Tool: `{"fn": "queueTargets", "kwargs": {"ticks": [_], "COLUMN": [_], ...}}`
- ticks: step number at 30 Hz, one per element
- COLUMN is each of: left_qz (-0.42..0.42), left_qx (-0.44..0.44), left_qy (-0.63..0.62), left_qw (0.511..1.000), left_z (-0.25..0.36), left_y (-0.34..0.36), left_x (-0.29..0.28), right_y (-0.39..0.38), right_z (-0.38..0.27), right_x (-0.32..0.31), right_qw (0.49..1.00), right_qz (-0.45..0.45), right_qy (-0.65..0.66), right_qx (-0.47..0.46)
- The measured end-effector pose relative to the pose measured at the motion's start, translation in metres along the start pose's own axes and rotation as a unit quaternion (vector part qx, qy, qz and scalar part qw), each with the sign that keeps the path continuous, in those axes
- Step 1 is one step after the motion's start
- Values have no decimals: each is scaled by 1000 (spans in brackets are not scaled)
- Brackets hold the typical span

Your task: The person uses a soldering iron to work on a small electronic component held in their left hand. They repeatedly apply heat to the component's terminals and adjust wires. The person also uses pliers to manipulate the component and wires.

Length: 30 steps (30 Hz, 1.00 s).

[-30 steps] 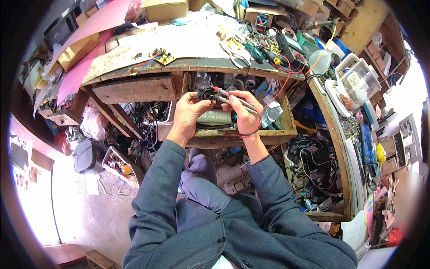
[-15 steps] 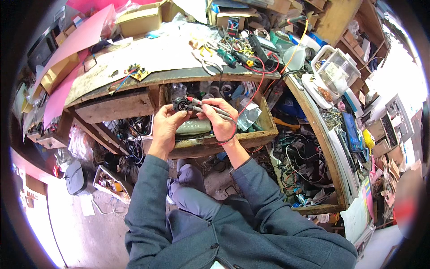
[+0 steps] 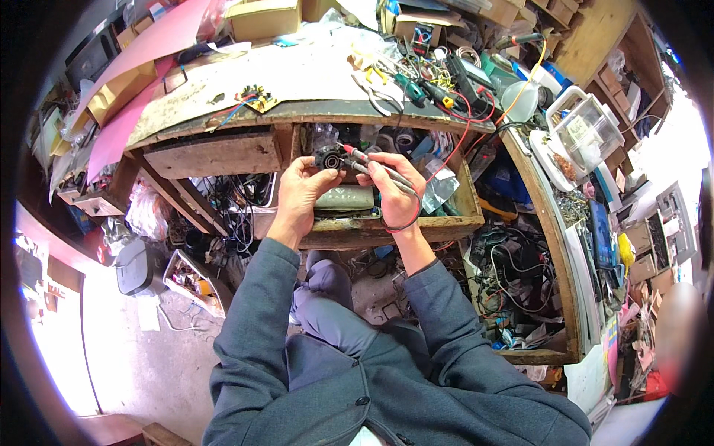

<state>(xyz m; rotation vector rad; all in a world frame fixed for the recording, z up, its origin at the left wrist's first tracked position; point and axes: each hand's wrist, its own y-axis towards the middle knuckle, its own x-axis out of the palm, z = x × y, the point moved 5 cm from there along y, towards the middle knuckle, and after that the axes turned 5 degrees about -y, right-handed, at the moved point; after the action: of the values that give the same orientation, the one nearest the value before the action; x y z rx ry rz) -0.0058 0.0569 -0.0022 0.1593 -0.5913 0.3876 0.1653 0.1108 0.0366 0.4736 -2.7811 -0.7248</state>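
Observation:
A small round black part with a ringed centre [image 3: 329, 160] is pinched between the thumb and fingers of my left hand [image 3: 299, 199], above the pulled-out drawer. My right hand [image 3: 399, 195] grips two test probes side by side, like chopsticks. The red-tipped test probe [image 3: 358, 154] and the dark test probe [image 3: 360, 168] both point left at the black part. Their tips are right at it, but I cannot tell whether they touch metal. A dark lead loops round below my right wrist, and a red lead [image 3: 455, 160] runs up to the bench.
The wooden drawer [image 3: 446, 223] under my hands holds bags and loose parts. On the bench [image 3: 297, 111] are pliers [image 3: 377, 93], a small circuit board [image 3: 256, 98] and tangled wires. Clear plastic boxes [image 3: 587, 130] stand right. A cable-filled compartment [image 3: 513, 282] lies lower right.
The whole scene has shifted to the right in the picture as the view turned. My hands keep nearly the same hold on the black part and the probes.

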Motion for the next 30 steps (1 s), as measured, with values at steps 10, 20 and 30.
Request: {"fn": "queueTargets", "kwargs": {"ticks": [10,20,30], "left_qz": [-1,-2,15], "left_qx": [6,0,25], "left_qy": [12,6,46], "left_qw": [1000,1000,998], "left_z": [-3,1,-3], "left_y": [1,-2,4], "left_x": [-2,2,-9], "right_y": [-1,-1,-2], "right_z": [1,2,-1], "right_x": [0,0,0], "right_qw": [1000,1000,1000], "right_qz": [-6,-14,9], "right_qy": [5,0,1], "right_qx": [15,11,14]}}
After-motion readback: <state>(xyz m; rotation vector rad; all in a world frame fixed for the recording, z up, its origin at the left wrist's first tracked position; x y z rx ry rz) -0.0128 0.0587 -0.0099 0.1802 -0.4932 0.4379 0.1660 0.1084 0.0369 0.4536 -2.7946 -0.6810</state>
